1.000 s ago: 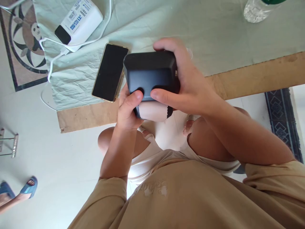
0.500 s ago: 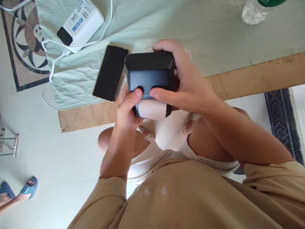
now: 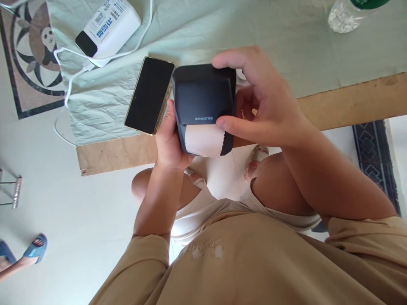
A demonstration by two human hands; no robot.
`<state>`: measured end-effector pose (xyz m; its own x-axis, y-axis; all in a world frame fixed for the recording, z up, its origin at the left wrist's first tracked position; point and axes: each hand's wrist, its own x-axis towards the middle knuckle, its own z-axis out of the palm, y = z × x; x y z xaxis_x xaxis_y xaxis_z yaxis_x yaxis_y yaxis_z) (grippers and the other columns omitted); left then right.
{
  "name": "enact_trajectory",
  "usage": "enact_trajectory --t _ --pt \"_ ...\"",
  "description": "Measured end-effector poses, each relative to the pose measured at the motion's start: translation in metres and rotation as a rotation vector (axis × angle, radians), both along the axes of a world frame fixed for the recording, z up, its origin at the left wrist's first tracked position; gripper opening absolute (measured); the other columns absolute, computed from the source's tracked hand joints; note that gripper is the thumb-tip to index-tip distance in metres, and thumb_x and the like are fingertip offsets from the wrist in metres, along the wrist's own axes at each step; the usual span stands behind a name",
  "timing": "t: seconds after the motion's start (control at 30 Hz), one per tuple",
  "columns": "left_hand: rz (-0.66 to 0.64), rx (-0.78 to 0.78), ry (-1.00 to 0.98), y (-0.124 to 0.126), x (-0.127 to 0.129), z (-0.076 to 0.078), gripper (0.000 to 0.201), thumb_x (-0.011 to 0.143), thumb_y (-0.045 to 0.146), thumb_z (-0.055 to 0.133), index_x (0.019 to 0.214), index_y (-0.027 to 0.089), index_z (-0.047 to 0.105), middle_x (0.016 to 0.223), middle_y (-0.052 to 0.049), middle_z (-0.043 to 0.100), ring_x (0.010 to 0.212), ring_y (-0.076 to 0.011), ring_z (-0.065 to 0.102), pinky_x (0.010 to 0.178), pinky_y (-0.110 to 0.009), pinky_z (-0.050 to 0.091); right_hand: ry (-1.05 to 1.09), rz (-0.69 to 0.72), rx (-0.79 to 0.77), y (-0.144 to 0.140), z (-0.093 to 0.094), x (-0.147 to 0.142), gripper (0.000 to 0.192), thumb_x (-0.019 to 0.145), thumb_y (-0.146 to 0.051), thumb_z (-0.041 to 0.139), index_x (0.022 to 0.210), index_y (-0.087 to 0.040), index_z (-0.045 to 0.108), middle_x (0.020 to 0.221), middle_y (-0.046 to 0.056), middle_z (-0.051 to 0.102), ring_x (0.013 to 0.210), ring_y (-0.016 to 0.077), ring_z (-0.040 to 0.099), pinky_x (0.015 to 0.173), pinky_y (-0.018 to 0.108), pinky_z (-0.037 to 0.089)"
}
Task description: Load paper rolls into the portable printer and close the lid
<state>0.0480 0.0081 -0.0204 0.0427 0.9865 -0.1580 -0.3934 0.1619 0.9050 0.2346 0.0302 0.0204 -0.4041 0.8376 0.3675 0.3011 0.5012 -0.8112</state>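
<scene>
A dark label printer [image 3: 203,93] with NIIMBOT lettering is held over the table's front edge. A strip of pale label paper [image 3: 203,140] sticks out of its near side, with a jagged right edge. My left hand [image 3: 171,146] supports the printer from its left and below, thumb along the side and the other fingers hidden under it. My right hand [image 3: 265,99] spans the printer's right side. Its index finger rests at the far right corner, and its thumb touches near the paper slot. Just left of the printer lies a phone [image 3: 149,95] with a dark screen.
A white box-shaped device [image 3: 117,31] with a white cable [image 3: 71,82] stands at the back left. A clear bottle [image 3: 345,17] is at the back right. Pale green cloth [image 3: 286,46] covers the wooden table [image 3: 111,156]. Another person's slippered foot [image 3: 36,250] shows at lower left.
The printer's top has tilted toward me, showing its lettering. My left thumb has moved off the top to the side. My right hand has shifted right, its thumb now near the front right edge.
</scene>
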Motion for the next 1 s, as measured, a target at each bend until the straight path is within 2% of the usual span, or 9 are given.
enact_trajectory --t 0.17,0.27,0.33,0.4,0.53,0.63,0.7,0.83,1.0 --pt "0.137 -0.045 -0.032 -0.002 0.000 0.002 0.028 0.090 0.048 0.059 0.086 0.022 0.070 0.101 -0.005 0.073 0.138 -0.0312 0.053 0.111 -0.043 0.053 -0.027 0.048 -0.026 0.000 0.005 0.002 0.064 0.072 -0.041 0.076 0.132 -0.029 0.056 0.135 0.005 0.057 0.079 0.0093 0.057 0.053 0.019 0.048" --pt "0.114 -0.098 -0.098 -0.003 0.001 0.008 0.026 0.088 0.045 0.062 0.087 0.021 0.071 0.094 -0.005 0.073 0.141 -0.0314 0.048 0.114 -0.044 0.050 -0.075 0.065 -0.003 0.000 0.009 0.005 0.070 0.069 -0.040 0.080 0.133 -0.031 0.055 0.137 0.004 0.056 0.089 0.0129 0.060 0.056 0.020 0.051" --pt "0.079 -0.087 -0.130 -0.003 0.001 0.010 0.029 0.090 0.048 0.061 0.089 0.021 0.071 0.099 -0.005 0.074 0.143 -0.0324 0.045 0.114 -0.043 0.050 -0.113 0.053 0.054 0.000 0.013 0.008 0.069 0.070 -0.044 0.080 0.133 -0.030 0.056 0.135 0.005 0.057 0.098 0.0166 0.061 0.057 0.021 0.051" --pt "0.044 -0.018 -0.145 -0.003 0.002 0.011 0.035 0.094 0.052 0.055 0.091 0.021 0.070 0.110 -0.006 0.073 0.145 -0.0331 0.043 0.112 -0.042 0.050 -0.130 -0.009 0.148 -0.001 0.015 0.011 0.064 0.072 -0.052 0.078 0.127 -0.026 0.060 0.127 0.006 0.059 0.100 0.0191 0.060 0.059 0.024 0.051" --pt "-0.068 0.071 -0.128 -0.005 0.003 0.011 0.038 0.095 0.057 0.055 0.090 0.021 0.068 0.114 -0.007 0.071 0.144 -0.0330 0.046 0.107 -0.042 0.053 -0.009 -0.283 0.286 -0.005 0.013 0.012 0.039 0.085 -0.053 0.068 0.111 -0.025 0.065 0.109 0.001 0.062 0.065 0.0074 0.052 0.057 0.028 0.046" --pt "-0.156 0.040 -0.099 -0.007 0.004 0.009 0.031 0.093 0.050 0.061 0.098 0.021 0.069 0.106 -0.008 0.072 0.138 -0.0322 0.052 0.103 -0.041 0.055 0.131 -0.449 0.253 -0.007 0.007 0.009 0.022 0.096 -0.045 0.055 0.105 -0.026 0.061 0.109 -0.001 0.064 0.055 0.0053 0.049 0.051 0.029 0.040" --pt "-0.165 0.054 -0.082 -0.008 0.003 0.009 0.035 0.093 0.054 0.060 0.101 0.021 0.069 0.105 -0.008 0.072 0.136 -0.0323 0.054 0.097 -0.039 0.056 0.123 -0.476 0.257 -0.007 0.007 0.007 0.022 0.097 -0.044 0.053 0.098 -0.024 0.061 0.094 0.000 0.066 0.055 0.0077 0.052 0.051 0.029 0.040" --pt "-0.180 0.065 -0.039 -0.010 0.003 0.010 0.041 0.092 0.058 0.062 0.103 0.019 0.069 0.105 -0.008 0.070 0.129 -0.0322 0.058 0.085 -0.036 0.056 -0.417 -0.354 0.292 -0.011 0.018 0.006 0.020 0.096 -0.035 0.050 0.093 -0.022 0.064 0.086 0.000 0.070 0.062 0.0110 0.057 0.061 0.030 0.041" --pt "-0.193 0.109 -0.011 -0.010 0.004 0.011 0.036 0.091 0.054 0.068 0.096 0.018 0.070 0.091 -0.006 0.067 0.115 -0.0297 0.066 0.073 -0.029 0.054 -0.820 -0.277 0.093 -0.021 0.036 -0.001 0.022 0.092 -0.037 0.051 0.105 -0.027 0.066 0.092 0.000 0.074 0.077 0.0215 0.065 0.057 0.030 0.023"
